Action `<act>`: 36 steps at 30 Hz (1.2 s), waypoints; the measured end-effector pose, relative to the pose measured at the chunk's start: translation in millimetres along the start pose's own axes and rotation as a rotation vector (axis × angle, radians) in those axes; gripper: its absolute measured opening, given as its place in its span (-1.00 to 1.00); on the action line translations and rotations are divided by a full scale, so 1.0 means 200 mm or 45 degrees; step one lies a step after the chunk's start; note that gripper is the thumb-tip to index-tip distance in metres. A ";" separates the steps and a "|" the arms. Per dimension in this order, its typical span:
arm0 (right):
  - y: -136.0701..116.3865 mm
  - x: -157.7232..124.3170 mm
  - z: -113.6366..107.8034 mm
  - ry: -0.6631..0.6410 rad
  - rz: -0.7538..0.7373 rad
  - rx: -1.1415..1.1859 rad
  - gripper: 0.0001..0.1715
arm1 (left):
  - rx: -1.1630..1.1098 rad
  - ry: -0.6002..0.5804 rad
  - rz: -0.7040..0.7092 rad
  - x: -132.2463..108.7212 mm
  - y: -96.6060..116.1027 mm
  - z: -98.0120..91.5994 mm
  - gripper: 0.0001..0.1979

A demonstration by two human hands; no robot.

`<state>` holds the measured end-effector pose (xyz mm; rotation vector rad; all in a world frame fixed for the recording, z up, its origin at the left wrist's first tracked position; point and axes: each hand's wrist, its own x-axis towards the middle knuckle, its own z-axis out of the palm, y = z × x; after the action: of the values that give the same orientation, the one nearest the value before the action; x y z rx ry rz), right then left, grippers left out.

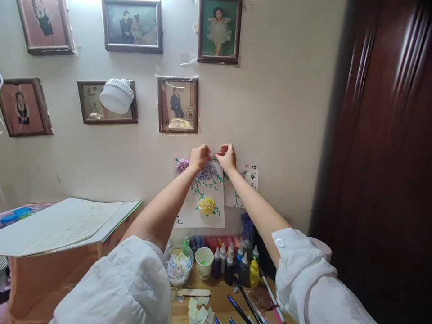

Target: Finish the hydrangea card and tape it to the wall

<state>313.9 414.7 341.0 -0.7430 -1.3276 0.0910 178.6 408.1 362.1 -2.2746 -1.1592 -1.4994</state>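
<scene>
I see a wooden tabletop (222, 303) at bottom centre of the frame. On it I note a cluster of paint bottles (236, 265) at the back and a paper cup (204, 262) just left of them. A clear bowl (178, 267) of paper scraps stands beside the cup. Nearer lie a flat wooden stick (193, 292), loose paper squares (200, 312), and pens (248, 301) lying slantwise at lower right.

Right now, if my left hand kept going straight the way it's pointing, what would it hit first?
Your left hand reaches forward at the top edge of the flower picture, so it would likely meet that paper and the wall behind it at once. The exact depth is unclear.
</scene>
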 end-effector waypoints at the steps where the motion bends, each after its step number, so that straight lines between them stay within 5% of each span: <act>1: 0.00 0.00 0.00 -0.004 -0.016 -0.016 -0.56 | 0.008 -0.002 0.008 0.00 0.00 0.00 -0.82; 16: -0.05 0.03 0.01 -0.007 -0.178 -0.297 -0.57 | 0.361 0.123 -0.039 -0.02 0.11 -0.01 -0.72; 26: 0.07 0.14 -0.02 0.183 -0.102 -0.233 -0.29 | 0.580 -0.066 0.286 -0.05 0.12 0.04 -0.80; 32: 0.17 0.16 -0.30 0.267 -0.020 -0.094 -0.72 | 0.689 -0.148 0.421 -0.12 0.05 0.08 -0.79; 36: 0.26 0.14 -0.60 0.266 0.066 -0.057 -0.73 | 0.721 -0.175 0.495 -0.14 0.03 0.08 -0.76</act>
<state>447.4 415.1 331.2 -0.8027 -1.1147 0.0242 188.4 399.5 332.6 -2.0602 -0.9420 -0.7633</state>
